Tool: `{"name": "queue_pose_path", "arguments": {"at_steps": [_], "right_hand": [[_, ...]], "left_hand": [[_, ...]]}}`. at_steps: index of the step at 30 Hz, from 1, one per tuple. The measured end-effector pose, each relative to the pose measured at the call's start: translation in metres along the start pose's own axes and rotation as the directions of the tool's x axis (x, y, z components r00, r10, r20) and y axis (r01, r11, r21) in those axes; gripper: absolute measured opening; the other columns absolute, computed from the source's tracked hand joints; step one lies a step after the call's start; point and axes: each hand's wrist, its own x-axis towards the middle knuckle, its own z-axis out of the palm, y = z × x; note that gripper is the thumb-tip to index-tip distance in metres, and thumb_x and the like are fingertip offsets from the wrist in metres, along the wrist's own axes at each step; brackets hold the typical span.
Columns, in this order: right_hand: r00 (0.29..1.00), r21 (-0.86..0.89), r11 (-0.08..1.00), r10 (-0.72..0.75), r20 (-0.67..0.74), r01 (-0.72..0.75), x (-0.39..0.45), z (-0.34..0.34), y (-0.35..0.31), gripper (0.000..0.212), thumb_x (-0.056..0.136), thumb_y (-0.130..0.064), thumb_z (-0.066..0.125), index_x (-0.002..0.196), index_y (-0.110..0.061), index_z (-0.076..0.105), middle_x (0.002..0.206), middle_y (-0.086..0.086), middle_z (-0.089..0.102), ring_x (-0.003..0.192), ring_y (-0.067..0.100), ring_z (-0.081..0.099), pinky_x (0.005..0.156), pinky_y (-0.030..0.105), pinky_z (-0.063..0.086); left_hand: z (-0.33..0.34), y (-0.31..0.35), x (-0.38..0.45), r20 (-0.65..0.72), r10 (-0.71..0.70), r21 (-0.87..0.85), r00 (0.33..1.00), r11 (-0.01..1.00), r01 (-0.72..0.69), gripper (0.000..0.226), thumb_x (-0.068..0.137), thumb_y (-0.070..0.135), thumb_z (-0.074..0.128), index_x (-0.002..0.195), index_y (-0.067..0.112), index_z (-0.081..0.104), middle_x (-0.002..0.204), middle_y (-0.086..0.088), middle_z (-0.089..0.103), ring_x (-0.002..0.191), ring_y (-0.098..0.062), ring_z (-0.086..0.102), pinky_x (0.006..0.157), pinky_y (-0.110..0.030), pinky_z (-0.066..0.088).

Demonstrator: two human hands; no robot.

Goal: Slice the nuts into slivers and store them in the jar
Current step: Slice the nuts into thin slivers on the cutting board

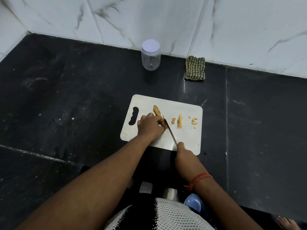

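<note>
A metal cutting board [186,138] lies on the black counter. My left hand [150,126] pinches a nut against the board, most of the nut hidden under the fingers. My right hand [182,156] grips the handle of a knife [171,132], whose blade leans on the nut beside my left fingertips. A whole nut half [156,110] lies just behind my left hand. Cut slivers [179,121] and small bits [194,121] sit to the right on the board. A clear jar [150,58] with a white lid on stands by the back wall.
A folded green checked cloth [194,68] lies right of the jar against the marble wall. The dark counter [66,105] stretches wide on both sides of the board. Below the counter edge a blue object [194,203] shows near my body.
</note>
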Motion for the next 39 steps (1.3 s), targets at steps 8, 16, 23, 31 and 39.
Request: {"name": "queue_pose_path", "arguments": {"at_steps": [8,16,23,31,39], "right_hand": [[0.999,-0.013,0.999,0.043,0.024,-0.043,0.009,-0.002,-0.01,0.016,0.093,-0.003,0.035,0.103,-0.015,0.032,0.081,0.009,0.055,0.072,0.029,0.055,0.07,0.04,0.049],[0.995,-0.006,0.997,0.079,0.054,-0.079,-0.003,0.002,-0.006,0.021,0.091,0.0,0.032,0.105,-0.015,0.031,0.08,0.009,0.055,0.073,0.03,0.058,0.07,0.041,0.05],[0.997,0.003,0.997,0.072,0.023,-0.072,0.004,0.0,-0.011,0.021,0.092,-0.002,0.032,0.11,-0.013,0.034,0.085,0.012,0.059,0.073,0.029,0.055,0.072,0.041,0.05],[0.997,0.003,0.997,0.076,0.014,-0.076,-0.002,0.002,-0.005,0.021,0.091,-0.002,0.031,0.109,-0.015,0.033,0.08,0.008,0.054,0.074,0.029,0.056,0.07,0.04,0.049],[0.997,-0.054,0.996,0.07,0.025,-0.069,-0.017,0.006,0.004,0.024,0.09,0.001,0.032,0.11,-0.012,0.034,0.078,0.006,0.05,0.069,0.028,0.05,0.065,0.037,0.041]], "left_hand": [[0.001,0.0,-0.002,-0.009,-0.019,-0.022,1.0,1.0,0.019,0.012,0.093,0.043,0.063,0.097,0.036,0.071,0.117,0.005,0.057,0.116,-0.022,0.045,0.097,-0.038,0.035],[0.002,0.002,-0.003,-0.044,-0.04,-0.04,0.998,0.998,0.038,0.01,0.092,0.039,0.061,0.092,0.036,0.071,0.116,0.006,0.058,0.116,-0.022,0.045,0.097,-0.038,0.033],[0.001,0.003,-0.004,-0.023,-0.031,-0.019,0.999,0.999,0.031,0.012,0.092,0.041,0.061,0.095,0.036,0.071,0.117,0.005,0.057,0.117,-0.024,0.045,0.096,-0.039,0.034],[0.003,0.002,-0.004,-0.047,-0.037,-0.033,0.998,0.999,0.035,0.01,0.092,0.041,0.063,0.094,0.035,0.071,0.118,0.006,0.058,0.116,-0.023,0.046,0.097,-0.038,0.035],[0.002,0.002,-0.004,-0.05,-0.037,-0.05,0.998,0.998,0.034,0.008,0.093,0.04,0.062,0.088,0.037,0.067,0.117,0.006,0.057,0.116,-0.022,0.045,0.097,-0.038,0.033]]}}
